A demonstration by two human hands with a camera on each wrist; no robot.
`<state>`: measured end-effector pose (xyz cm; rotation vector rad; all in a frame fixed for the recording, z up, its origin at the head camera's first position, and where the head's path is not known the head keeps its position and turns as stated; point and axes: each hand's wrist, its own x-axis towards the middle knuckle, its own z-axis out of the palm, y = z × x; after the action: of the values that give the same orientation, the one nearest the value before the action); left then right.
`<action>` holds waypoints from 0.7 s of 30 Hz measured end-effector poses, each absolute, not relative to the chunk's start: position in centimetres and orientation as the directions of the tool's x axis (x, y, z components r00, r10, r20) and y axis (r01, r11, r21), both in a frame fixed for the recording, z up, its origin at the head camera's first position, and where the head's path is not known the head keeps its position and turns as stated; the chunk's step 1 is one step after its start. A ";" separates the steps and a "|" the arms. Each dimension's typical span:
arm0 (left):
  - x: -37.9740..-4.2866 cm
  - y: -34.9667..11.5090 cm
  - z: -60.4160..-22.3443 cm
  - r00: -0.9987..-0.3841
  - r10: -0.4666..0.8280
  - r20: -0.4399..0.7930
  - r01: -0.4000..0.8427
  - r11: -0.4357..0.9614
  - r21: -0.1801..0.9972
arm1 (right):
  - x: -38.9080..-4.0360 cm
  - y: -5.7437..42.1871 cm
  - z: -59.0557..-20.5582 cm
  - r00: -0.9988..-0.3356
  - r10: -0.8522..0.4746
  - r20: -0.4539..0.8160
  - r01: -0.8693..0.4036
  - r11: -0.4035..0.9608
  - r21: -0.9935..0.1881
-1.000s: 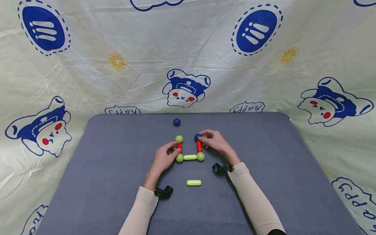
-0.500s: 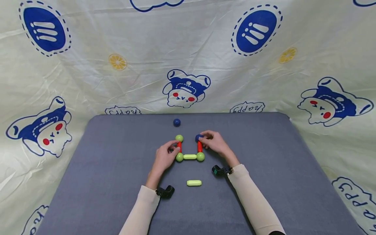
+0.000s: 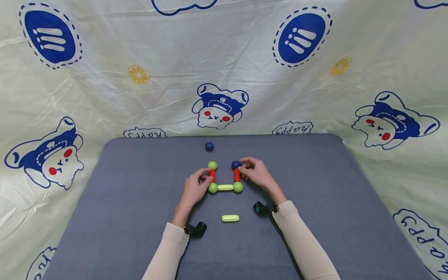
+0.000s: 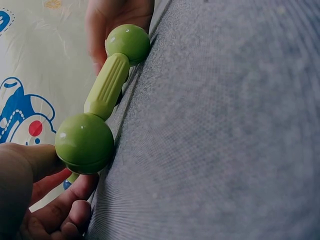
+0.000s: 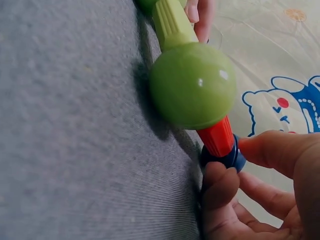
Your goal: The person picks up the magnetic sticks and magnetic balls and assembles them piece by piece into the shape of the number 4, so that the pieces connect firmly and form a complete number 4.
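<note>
A U-shaped figure of balls and rods lies on the grey table. Its base is a pale green rod (image 3: 225,187) between two green balls (image 4: 85,143) (image 5: 193,85). On the left side, a red rod (image 3: 213,176) leads to another green ball (image 3: 212,165); my left hand (image 3: 196,186) pinches this rod between thumb and fingers. On the right side a second red rod (image 5: 217,137) runs up to a blue ball (image 3: 235,165). Thumb and fingertips of my right hand (image 3: 258,173) pinch that blue ball, partly covering it in the right wrist view.
A loose blue ball (image 3: 209,146) rests near the table's far edge. Closer to me, between the forearms, lies a loose pale green rod (image 3: 230,218). A printed white cloth (image 3: 168,101) hangs behind the grey table (image 3: 140,202).
The right hand has shifted very slightly toward the right and nearer, and more of its blue ball shows. The left hand keeps its hold on the left red rod.
</note>
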<state>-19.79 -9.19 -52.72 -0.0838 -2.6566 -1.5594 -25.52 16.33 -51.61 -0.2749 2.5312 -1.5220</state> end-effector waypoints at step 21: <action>-19.7 -9.4 -52.6 -0.996 0.021 0.090 0.089 0.482 0.872 | -17.0 17.7 -50.6 -0.956 -0.281 -0.085 -0.078 0.522 -0.849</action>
<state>-19.67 -9.36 -52.64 -0.0980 -2.6464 -1.5629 -16.96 17.73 -50.62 -0.3051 2.5500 -1.4071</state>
